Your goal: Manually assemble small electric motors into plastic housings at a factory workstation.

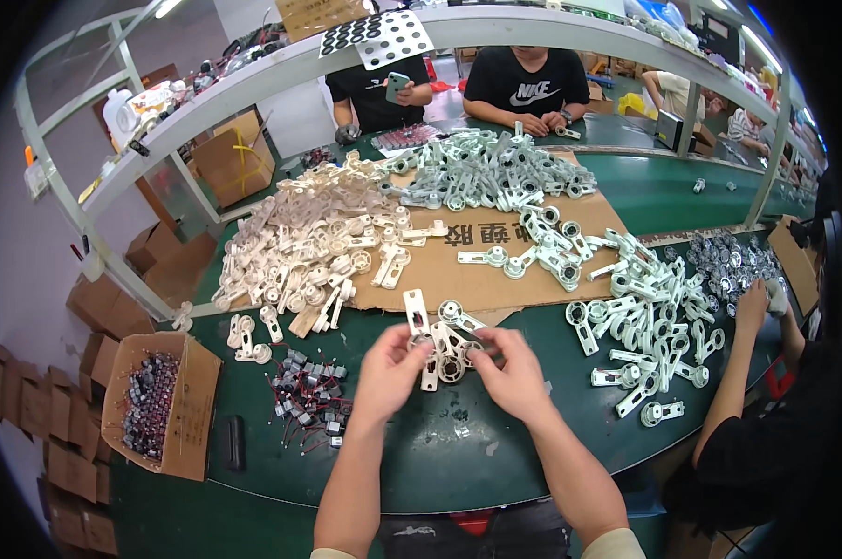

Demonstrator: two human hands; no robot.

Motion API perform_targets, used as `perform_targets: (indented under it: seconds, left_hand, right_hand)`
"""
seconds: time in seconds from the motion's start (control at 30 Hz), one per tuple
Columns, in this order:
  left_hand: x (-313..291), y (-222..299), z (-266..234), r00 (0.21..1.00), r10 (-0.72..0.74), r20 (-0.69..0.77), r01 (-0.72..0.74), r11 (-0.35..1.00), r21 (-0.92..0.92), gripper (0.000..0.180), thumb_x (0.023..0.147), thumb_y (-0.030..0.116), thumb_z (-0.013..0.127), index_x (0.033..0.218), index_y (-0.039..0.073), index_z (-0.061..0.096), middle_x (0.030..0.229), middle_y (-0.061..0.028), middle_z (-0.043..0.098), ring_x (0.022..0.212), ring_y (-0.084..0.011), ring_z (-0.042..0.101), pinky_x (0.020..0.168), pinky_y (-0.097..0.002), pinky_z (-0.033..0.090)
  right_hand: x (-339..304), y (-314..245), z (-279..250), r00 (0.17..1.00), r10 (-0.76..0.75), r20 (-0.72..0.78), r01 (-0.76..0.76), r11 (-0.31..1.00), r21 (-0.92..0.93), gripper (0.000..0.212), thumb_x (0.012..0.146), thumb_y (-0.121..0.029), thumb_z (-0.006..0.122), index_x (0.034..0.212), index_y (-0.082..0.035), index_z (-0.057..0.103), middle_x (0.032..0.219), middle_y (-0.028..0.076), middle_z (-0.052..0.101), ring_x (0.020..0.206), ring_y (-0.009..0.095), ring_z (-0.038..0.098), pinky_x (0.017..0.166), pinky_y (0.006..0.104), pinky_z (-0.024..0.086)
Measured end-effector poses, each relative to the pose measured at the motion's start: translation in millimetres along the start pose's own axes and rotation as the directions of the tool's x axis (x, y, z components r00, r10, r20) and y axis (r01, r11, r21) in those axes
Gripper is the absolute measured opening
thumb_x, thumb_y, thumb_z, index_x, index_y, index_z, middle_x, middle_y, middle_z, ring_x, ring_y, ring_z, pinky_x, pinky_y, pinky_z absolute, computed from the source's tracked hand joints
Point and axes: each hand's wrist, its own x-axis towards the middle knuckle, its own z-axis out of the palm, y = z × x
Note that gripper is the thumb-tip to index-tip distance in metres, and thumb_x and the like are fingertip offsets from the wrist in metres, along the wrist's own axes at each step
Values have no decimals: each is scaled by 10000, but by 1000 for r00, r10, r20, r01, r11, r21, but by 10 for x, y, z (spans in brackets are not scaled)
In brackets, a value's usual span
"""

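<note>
Near the middle of the table, my left hand (395,371) pinches a white plastic housing (414,306), a flat handle with a slot, its lower end partly hidden by the fingers. My right hand (516,374) faces it, thumb and forefinger closed on the edge of another white housing (452,313) with a round ring end. Between and below the hands are more round-ended housings (451,367), overlapping so that I cannot tell which are held and which lie on the table. Small motors with red wires (309,391) lie loose left of my left hand.
Cream housings (300,242) and pale green-white ones (495,168) are heaped on flattened cardboard (477,279); more (663,317) lie right. A carton (192,410) of motors and a black case (234,443) stand left. Co-workers sit opposite; another's arm (733,363) reaches toward silvery parts (733,265).
</note>
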Motion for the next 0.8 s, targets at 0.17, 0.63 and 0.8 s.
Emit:
perform_targets:
  seconds: [0.17, 0.63, 0.8]
  left_hand:
    - [28, -8, -309, 977, 96, -190, 78, 668, 740, 485, 903, 202, 711, 1308, -9, 545, 1092, -169, 616, 869, -275, 661, 803, -376, 538]
    - [-62, -69, -51, 970, 235, -57, -32, 359, 933, 769, 812, 301, 798, 1471, 124, 443, 1543, -295, 248, 1460, -479, 195, 1161, -636, 177]
    - [-43, -242, 17, 938, 348, 4, -100, 258, 961, 538, 828, 126, 737, 1335, 74, 565, 1516, -272, 303, 1450, -459, 239, 1159, -645, 175]
  right_hand:
    - [-2, -38, 22, 986, 139, 95, -82, 889, -451, 716, 825, -287, 792, 1401, -1, 478, 1235, 228, 532, 1052, 358, 621, 920, 417, 512]
    - [1002, 119, 195, 922, -384, -47, 248, 680, -690, 327, 915, -82, 551, 1224, 9, 608, 1184, 258, 636, 1100, 454, 593, 961, 490, 488]
    - [1656, 558, -199, 884, -461, -79, 185, 500, -846, 366, 933, -171, 573, 1288, -82, 594, 1359, 202, 556, 1281, 408, 495, 1041, 551, 418]
